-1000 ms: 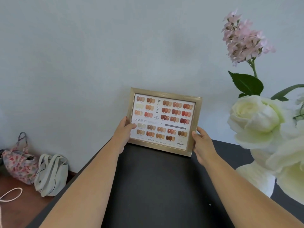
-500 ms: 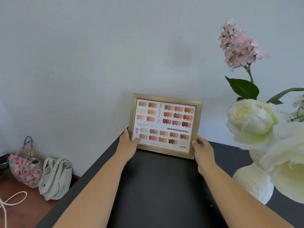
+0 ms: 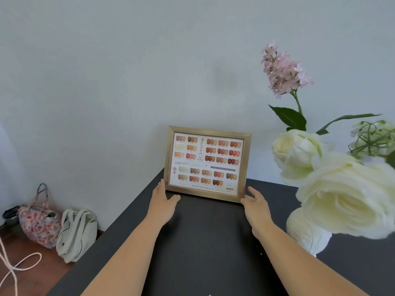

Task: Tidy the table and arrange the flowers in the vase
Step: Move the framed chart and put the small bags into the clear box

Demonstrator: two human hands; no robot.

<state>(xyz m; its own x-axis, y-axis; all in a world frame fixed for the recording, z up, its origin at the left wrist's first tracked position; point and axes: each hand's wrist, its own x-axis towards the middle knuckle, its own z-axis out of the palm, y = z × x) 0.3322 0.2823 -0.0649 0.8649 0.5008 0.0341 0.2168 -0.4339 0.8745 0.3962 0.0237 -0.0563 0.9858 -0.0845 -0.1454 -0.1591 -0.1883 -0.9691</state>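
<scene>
Two loose, spread-fingered hands, left hand (image 3: pixel 164 201) and right hand (image 3: pixel 256 205), beside frame (image 3: pixel 207 163) on black table (image 3: pixel 203 248).

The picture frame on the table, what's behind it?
Behind the picture frame is the plain pale wall, and the frame stands at the black table's back edge. Whether it leans on the wall or on a stand is hidden.

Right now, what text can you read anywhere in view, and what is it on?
"MIGEEN C": vertical heading on the nail colour chart in the gold picture frame.
"024": left side of the same chart, mid-height.
Captions under the swatches, the grey banner and the bottom line: too small to read.
Floral bag and white tote bag: no text visible.
</scene>
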